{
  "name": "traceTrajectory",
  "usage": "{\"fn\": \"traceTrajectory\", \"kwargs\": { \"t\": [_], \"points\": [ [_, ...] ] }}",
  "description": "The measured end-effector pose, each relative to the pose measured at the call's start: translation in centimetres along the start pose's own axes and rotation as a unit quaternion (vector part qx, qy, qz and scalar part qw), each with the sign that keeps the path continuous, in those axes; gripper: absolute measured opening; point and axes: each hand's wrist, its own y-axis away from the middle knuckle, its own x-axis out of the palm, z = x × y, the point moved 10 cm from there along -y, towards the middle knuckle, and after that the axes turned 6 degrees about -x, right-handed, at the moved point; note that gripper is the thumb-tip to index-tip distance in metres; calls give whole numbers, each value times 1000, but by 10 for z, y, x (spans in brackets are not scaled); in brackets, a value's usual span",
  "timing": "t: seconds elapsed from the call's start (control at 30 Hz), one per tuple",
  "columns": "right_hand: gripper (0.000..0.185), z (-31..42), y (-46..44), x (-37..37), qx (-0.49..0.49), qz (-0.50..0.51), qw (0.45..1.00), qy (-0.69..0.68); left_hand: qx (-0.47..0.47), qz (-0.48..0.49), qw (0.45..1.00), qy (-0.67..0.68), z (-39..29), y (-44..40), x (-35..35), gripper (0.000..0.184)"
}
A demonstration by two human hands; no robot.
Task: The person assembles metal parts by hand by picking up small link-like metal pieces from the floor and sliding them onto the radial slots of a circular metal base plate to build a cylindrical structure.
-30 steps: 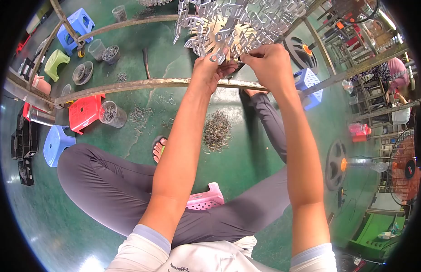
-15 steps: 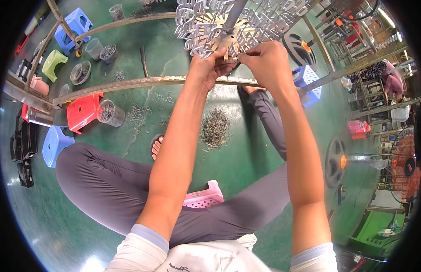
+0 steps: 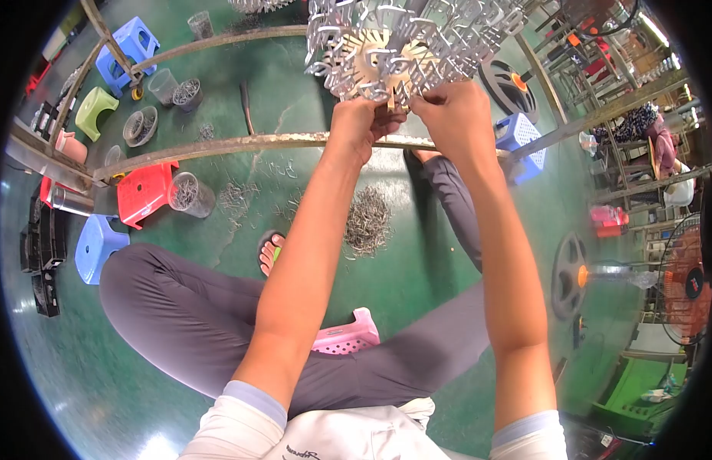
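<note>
Many silvery metal loops [image 3: 331, 47] hang in rows around a round rack, whose tan, slatted disc [image 3: 369, 47] shows between them. At the rack's near lower edge, my left hand [image 3: 357, 126] is closed, with its thumb and fingers by the loops and a tan tab. My right hand [image 3: 454, 111] sits just to the right, its thumb and forefinger pinched together close to the same edge. Whatever small thing either hand holds is hidden by the fingers.
A metal frame bar [image 3: 287, 143] crosses below my wrists. On the green floor lie a heap of small metal pieces [image 3: 368, 221] and a dark rod [image 3: 246, 107]. Leftward are a red stool [image 3: 145, 195] and a plastic cup of metal pieces [image 3: 193, 195]. A pink stool [image 3: 348, 335] is beneath me.
The rack has shifted in view and its loops sit differently. My left hand is slightly lower, its fingers more curled. My right hand stays pinched near the edge, a little lower.
</note>
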Motion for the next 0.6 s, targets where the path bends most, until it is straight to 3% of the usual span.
{"fn": "traceTrajectory", "kwargs": {
  "t": [0.13, 0.37, 0.4, 0.6],
  "points": [
    [38, 5, 18, -13, 7, -9, 999, 42, 10, -26, 1000, 15, -1, 13, 6, 25],
    [44, 25, 33, 12, -12, -54, 983, -177, 24, 28, 998, 57, 10, -2, 9, 35],
    [38, 27, 33, 14, -28, -98, 970, -221, 22, 40, 997, 67, 9, 3, 12, 35],
    [25, 17, 28, 28, -10, -124, 962, -243, 41, 11, 998, 40, 7, 11, 2, 30]
  ]
}}
